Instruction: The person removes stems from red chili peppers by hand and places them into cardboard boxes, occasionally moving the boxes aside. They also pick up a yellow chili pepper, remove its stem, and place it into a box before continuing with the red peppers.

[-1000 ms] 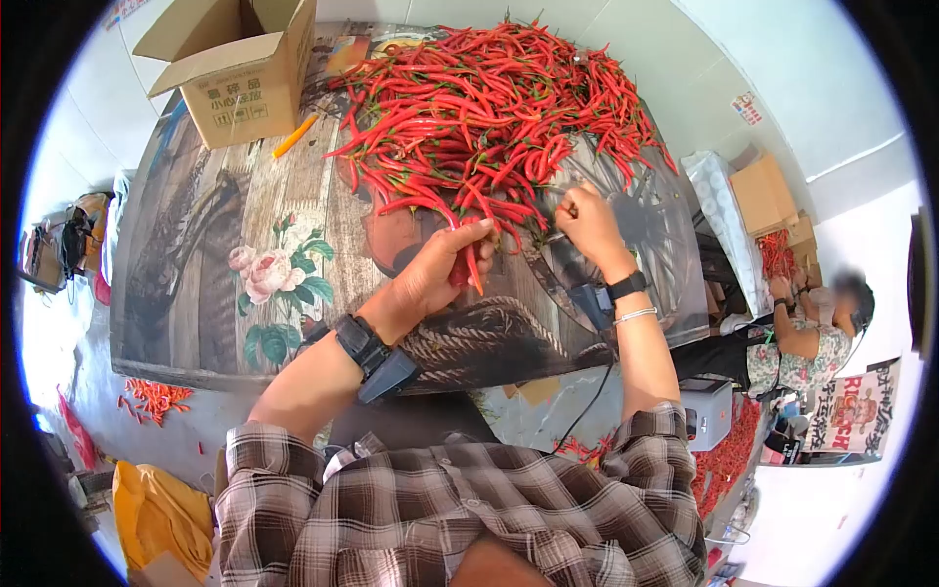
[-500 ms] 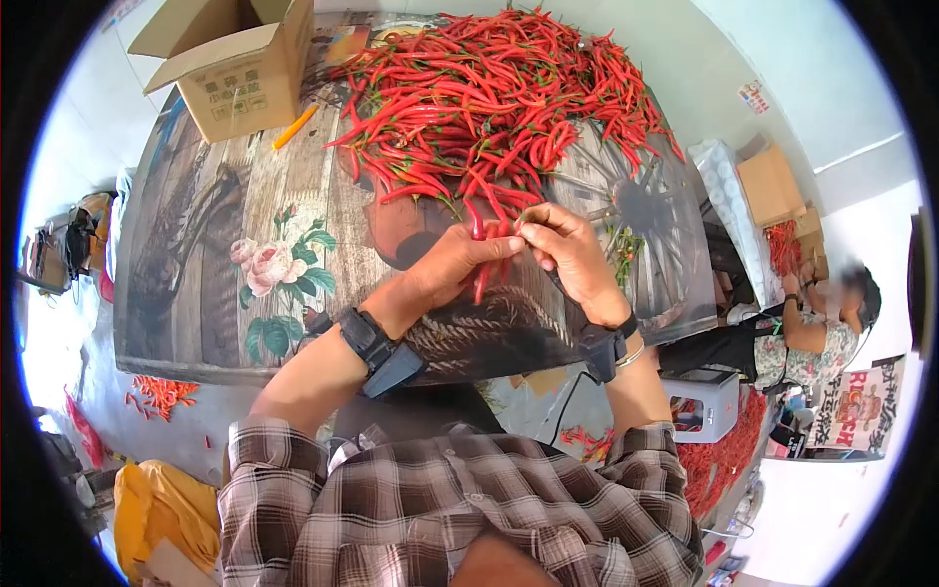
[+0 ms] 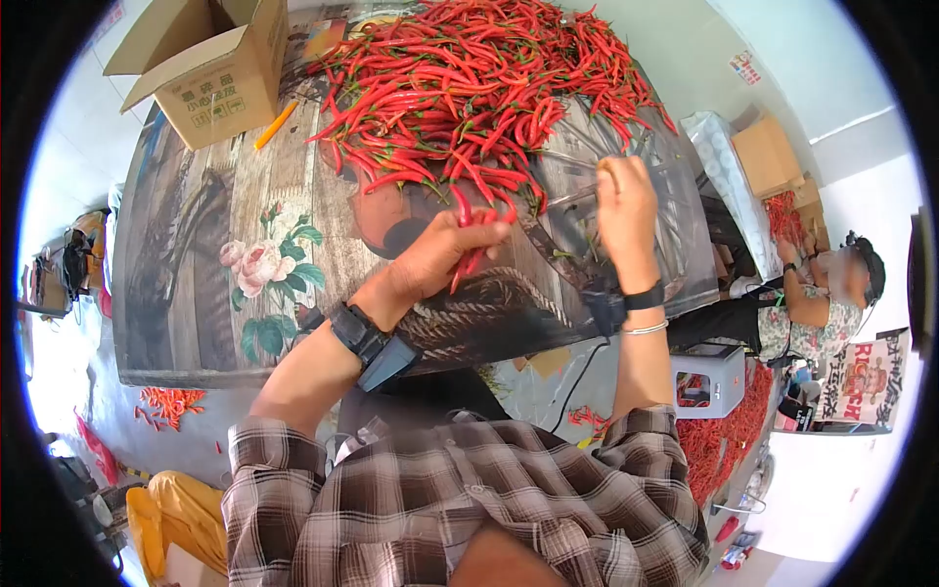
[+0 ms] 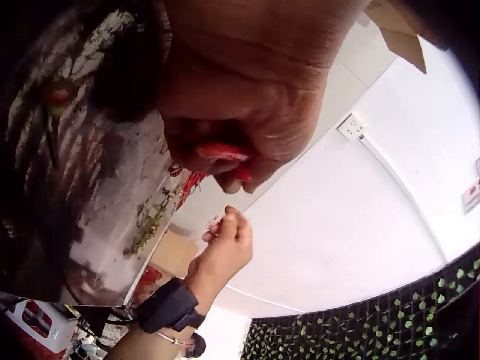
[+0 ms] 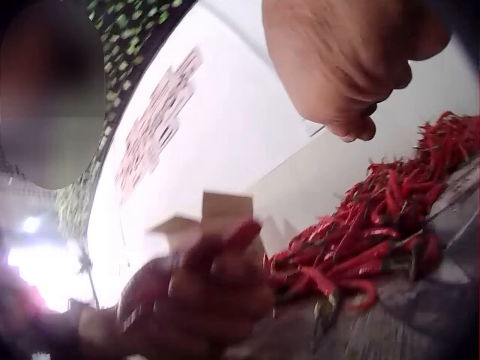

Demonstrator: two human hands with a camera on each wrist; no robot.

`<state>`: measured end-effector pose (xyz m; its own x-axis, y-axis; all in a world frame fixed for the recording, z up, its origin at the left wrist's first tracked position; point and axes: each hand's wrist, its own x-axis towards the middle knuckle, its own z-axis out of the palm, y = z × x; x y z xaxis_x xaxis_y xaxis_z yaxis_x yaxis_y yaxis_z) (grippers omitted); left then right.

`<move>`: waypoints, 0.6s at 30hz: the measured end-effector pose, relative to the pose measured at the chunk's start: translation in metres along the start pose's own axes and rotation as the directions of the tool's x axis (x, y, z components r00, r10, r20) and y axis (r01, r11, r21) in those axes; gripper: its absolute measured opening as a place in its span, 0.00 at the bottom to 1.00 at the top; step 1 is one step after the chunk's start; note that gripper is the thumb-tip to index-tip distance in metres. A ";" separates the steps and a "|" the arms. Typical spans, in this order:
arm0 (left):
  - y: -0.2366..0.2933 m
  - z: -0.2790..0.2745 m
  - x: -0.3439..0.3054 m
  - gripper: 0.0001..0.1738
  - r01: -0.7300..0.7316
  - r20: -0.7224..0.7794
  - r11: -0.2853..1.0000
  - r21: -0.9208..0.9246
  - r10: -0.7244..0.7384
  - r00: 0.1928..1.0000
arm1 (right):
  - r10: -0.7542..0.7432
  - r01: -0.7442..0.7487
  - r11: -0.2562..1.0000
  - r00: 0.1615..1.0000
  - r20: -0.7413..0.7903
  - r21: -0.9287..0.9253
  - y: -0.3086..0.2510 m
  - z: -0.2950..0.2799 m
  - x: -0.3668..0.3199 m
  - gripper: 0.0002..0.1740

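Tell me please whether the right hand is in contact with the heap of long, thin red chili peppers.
Apart. In the right wrist view, pale wall shows between the right hand and the red pepper heap below.

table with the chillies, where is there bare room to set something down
The table is bare, print aside, on its left side between the cardboard box, left hand and near edge. Crowded: the far middle, under the chilli pile.
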<state>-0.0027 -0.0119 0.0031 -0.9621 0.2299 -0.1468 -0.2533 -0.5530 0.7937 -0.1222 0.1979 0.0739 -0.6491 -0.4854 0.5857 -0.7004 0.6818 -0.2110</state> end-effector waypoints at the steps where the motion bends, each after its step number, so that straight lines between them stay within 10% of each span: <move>1: 0.000 -0.001 0.000 0.08 0.022 -0.053 0.994 -0.111 -0.028 0.998 | 0.015 -0.016 0.999 1.000 -0.020 -0.043 0.012 -0.004 0.001 0.15; 8: 0.003 -0.001 0.004 0.10 -0.034 -0.038 0.963 -0.268 0.025 0.999 | 0.078 -0.159 0.952 0.953 0.291 0.262 -0.007 -0.015 -0.043 0.10; 11: 0.003 -0.005 0.003 0.09 -0.049 -0.032 0.953 -0.301 0.041 0.999 | -0.008 -0.423 0.787 0.722 0.692 0.450 -0.014 -0.003 -0.059 0.09; 18: 0.003 -0.008 0.004 0.07 -0.047 -0.034 0.947 -0.318 0.038 0.999 | 0.059 -0.122 0.980 0.931 0.359 0.155 0.049 0.010 -0.033 0.11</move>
<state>-0.0081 -0.0190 0.0006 -0.9739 0.1810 -0.1367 -0.2268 -0.7891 0.5708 -0.1383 0.2422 0.0368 -0.7526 -0.6083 0.2519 -0.6535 0.6430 -0.3994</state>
